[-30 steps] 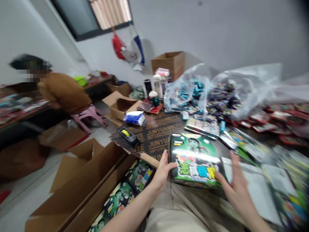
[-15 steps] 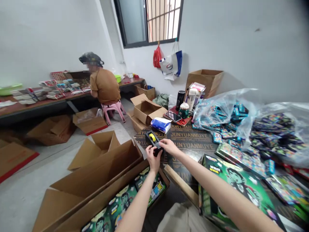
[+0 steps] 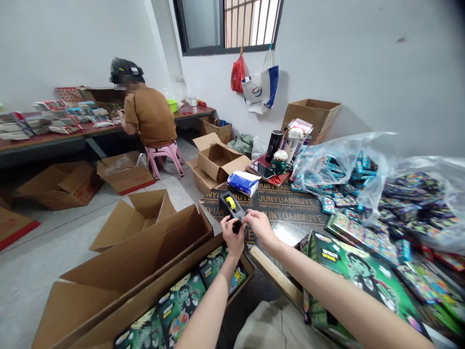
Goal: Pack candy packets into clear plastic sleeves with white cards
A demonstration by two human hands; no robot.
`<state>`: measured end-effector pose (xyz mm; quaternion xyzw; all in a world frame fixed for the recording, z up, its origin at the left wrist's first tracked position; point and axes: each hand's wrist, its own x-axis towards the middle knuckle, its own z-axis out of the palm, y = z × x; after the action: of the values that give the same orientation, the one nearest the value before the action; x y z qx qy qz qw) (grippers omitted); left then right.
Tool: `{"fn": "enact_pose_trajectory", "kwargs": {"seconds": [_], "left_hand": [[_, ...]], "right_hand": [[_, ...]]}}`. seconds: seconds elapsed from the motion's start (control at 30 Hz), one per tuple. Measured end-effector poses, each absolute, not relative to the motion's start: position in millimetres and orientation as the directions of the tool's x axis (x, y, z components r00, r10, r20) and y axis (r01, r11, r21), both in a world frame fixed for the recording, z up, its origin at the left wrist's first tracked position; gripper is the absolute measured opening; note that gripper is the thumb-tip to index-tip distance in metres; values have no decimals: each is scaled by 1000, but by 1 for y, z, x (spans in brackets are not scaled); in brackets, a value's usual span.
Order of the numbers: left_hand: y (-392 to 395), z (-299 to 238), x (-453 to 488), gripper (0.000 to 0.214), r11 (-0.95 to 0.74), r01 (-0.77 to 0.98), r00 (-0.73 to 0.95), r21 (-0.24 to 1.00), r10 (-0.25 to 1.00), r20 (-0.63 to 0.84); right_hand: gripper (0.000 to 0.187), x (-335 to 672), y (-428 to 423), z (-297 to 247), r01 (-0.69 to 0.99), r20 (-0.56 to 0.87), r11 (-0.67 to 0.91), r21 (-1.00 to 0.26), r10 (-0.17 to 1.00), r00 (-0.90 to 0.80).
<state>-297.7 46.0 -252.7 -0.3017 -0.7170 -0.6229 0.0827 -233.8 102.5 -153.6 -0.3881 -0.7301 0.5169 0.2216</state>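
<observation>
A black tape dispenser (image 3: pixel 230 205) with a yellow roll stands at the near left corner of the table (image 3: pixel 286 206). My left hand (image 3: pixel 232 237) grips its near end from the left. My right hand (image 3: pixel 258 226) pinches at the same end from the right, fingers closed together. A green printed box (image 3: pixel 354 271) lies on the table under my right forearm. Below my left arm an open carton (image 3: pixel 152 295) holds several more of the same green boxes.
Clear bags of small packets (image 3: pixel 366 184) heap at the right. Flasks, a phone and a tissue pack (image 3: pixel 242 182) lie beyond the dispenser. Empty cartons (image 3: pixel 145 215) litter the floor. A person in a brown top (image 3: pixel 150 116) sits on a pink stool at a far bench.
A second ago both hands held the green box; they left it and went to the tape dispenser. Since half a second ago they have stayed on it, shifting slightly.
</observation>
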Motion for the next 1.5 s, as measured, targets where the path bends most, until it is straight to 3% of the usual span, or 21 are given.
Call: {"fn": "enact_pose_trajectory", "kwargs": {"seconds": [0.23,0.5,0.6,0.67,0.77,0.83,0.9,1.0,1.07,1.17,1.23,1.37,1.5], "left_hand": [[45,-252,-299,24,53,542,-800,839,338,495],[42,-249,-301,24,36,544,-788,838,363,497],[32,-242,-299,31,1,536,-771,844,407,489],[22,-231,-287,43,-13,502,-797,865,381,468],[3,-199,-242,43,-39,475,-805,879,384,452],[-8,-169,-198,34,-112,555,-643,824,571,510],[-16,-142,-151,34,-248,653,-289,715,792,538],[-19,-127,-94,53,-475,691,250,546,864,437],[-16,-136,-72,70,-527,692,381,493,847,370],[-7,-162,-64,71,-506,736,379,449,859,345],[0,-175,-67,66,-501,757,373,419,859,351],[5,-180,-72,60,-531,766,401,362,835,376],[5,-175,-72,58,-543,789,430,289,822,372]], "right_hand": [[11,-215,102,-189,489,-272,26,-872,804,-528],[16,-212,123,-174,562,-158,162,-811,864,-478],[11,-173,113,-138,523,-60,277,-806,841,-538],[8,-133,96,-110,490,109,445,-750,813,-572],[16,-61,57,-76,493,428,741,-457,669,-608],[21,-15,29,-65,528,508,792,-306,605,-613],[22,27,1,-63,540,540,800,-262,585,-605],[16,74,-34,-74,504,607,803,-318,581,-543],[15,92,-53,-87,458,661,808,-369,575,-482],[12,99,-69,-114,393,695,797,-459,597,-400],[13,93,-69,-137,365,659,724,-586,687,-306],[29,72,-45,-185,294,356,352,-889,934,-44],[43,57,-16,-214,277,140,89,-957,975,171]]}}
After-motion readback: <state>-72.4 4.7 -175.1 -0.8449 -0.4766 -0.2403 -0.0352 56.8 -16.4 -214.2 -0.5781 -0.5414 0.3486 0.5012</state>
